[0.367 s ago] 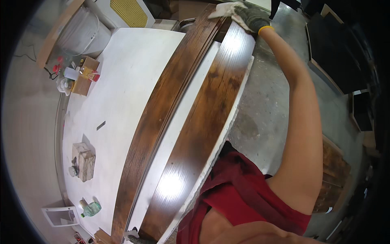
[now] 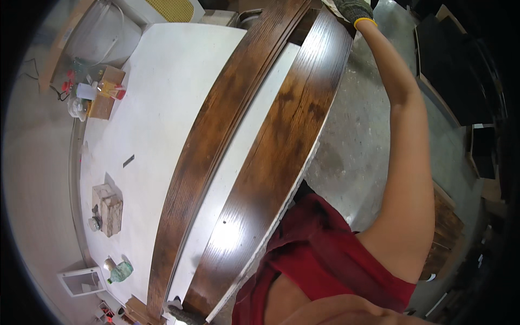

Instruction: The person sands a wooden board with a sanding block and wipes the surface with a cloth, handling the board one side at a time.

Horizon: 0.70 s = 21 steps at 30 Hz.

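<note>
A long dark-brown wooden board with glossy wood grain lies along the right edge of a white table. My right hand, in a dark glove with a yellow cuff, is closed on a pale cloth at the board's far corner. The picture's upper edge cuts off part of that hand and cloth. At the near end, my left hand, in a dark grey glove, grips the same board, its fingers partly hidden. A second brown board with ridged edges lies parallel on the left, a white gap between them.
On the white table are a small metal strip, a marbled box, a green plastic bottle and a carton with bottles. A translucent bucket stands far left. Dark panels lean right, above concrete floor.
The right board's far end has shifted rightward, covering more of the table edge. My right hand has moved up and right with the cloth, and less of the cloth shows. The view has shifted slightly.
</note>
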Each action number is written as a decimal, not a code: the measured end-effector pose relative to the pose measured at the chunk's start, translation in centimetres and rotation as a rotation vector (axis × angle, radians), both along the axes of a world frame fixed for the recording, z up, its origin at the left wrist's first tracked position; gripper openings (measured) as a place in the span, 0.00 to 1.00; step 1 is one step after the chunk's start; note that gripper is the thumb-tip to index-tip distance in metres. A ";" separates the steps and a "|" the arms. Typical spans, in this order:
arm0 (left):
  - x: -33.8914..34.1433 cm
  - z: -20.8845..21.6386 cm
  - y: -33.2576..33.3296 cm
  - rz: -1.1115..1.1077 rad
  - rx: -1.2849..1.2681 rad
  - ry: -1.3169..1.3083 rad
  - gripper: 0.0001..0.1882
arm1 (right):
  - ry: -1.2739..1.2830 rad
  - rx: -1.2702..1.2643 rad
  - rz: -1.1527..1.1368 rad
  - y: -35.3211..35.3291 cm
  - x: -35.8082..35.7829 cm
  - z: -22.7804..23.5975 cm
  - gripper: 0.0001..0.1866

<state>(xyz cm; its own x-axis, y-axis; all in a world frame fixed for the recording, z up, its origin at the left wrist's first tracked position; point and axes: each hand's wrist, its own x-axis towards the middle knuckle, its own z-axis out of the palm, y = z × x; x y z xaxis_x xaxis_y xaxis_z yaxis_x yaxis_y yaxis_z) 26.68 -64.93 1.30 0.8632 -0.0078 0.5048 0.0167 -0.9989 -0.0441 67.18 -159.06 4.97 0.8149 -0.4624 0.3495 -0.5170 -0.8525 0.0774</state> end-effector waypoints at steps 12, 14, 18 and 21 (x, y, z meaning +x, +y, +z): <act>8.5 1.9 -15.3 -0.189 -1.661 0.243 0.33 | -0.398 -0.062 1.067 29.2 -15.8 -7.5 0.25; 9.1 1.8 -14.8 -0.347 -1.541 0.382 0.26 | -0.459 0.321 1.204 38.2 -21.2 -7.0 0.25; 9.9 0.7 -17.2 -0.377 -1.858 0.382 0.23 | -0.384 0.617 1.542 49.3 -28.8 -8.1 0.22; 10.4 0.1 -16.4 -0.566 -0.633 0.002 0.23 | -0.317 0.578 1.533 47.1 -29.6 -5.6 0.20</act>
